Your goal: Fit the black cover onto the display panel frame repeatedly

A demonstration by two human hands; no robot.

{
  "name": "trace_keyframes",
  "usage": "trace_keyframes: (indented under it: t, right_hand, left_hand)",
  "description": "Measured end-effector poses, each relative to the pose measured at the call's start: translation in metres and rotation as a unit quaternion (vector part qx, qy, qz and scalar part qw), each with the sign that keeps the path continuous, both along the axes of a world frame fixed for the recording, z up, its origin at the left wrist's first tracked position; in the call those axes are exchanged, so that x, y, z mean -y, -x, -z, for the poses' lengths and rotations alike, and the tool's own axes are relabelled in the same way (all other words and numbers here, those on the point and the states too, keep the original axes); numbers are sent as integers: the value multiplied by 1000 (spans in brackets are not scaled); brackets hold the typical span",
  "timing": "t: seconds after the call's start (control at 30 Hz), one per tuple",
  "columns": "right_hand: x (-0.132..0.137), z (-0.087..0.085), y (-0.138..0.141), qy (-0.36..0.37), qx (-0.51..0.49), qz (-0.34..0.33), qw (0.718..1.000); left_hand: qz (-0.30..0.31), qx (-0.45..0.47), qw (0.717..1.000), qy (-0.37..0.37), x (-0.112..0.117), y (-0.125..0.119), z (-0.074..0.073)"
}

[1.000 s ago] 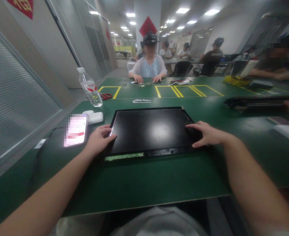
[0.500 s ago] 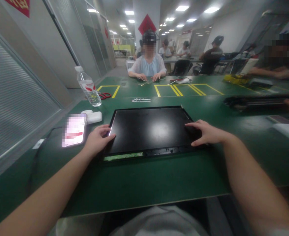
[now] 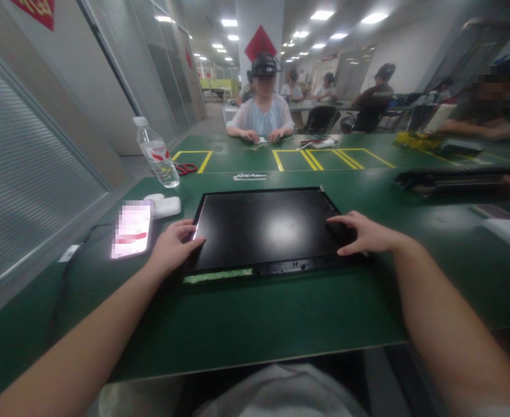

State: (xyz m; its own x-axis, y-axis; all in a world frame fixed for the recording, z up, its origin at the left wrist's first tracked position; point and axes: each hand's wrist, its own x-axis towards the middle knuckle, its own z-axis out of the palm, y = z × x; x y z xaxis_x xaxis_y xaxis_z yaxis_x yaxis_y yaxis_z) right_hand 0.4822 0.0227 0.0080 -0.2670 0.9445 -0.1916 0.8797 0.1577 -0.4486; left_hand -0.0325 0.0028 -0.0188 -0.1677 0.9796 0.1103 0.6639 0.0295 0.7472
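Left hand (image 3: 172, 246), right hand (image 3: 367, 233) — both splayed on black panel (image 3: 246, 231); capped bottle (image 3: 158, 155) — contents unclear.

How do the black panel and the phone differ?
The black panel is much larger than the phone. The phone is lit; the black panel is dark apart from a reflection. The black panel lies between the left hand and right hand; the phone lies left of both. Both rest on the green table.

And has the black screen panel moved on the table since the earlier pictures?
No, the black screen panel shows no shift against the water bottle.
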Motion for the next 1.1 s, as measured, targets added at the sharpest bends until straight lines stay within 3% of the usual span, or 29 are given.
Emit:
trace_keyframes:
  t: [0.5, 1.1]
  right_hand:
    - [-17, 16, -7, -51, -79, 93, 991]
    - [-20, 22, -9, -60, -172, 131, 974]
  left_hand:
    - [12, -22, 1000, -1, -1, 2, 1]
    - [12, -22, 1000, -12, -2, 4, 5]
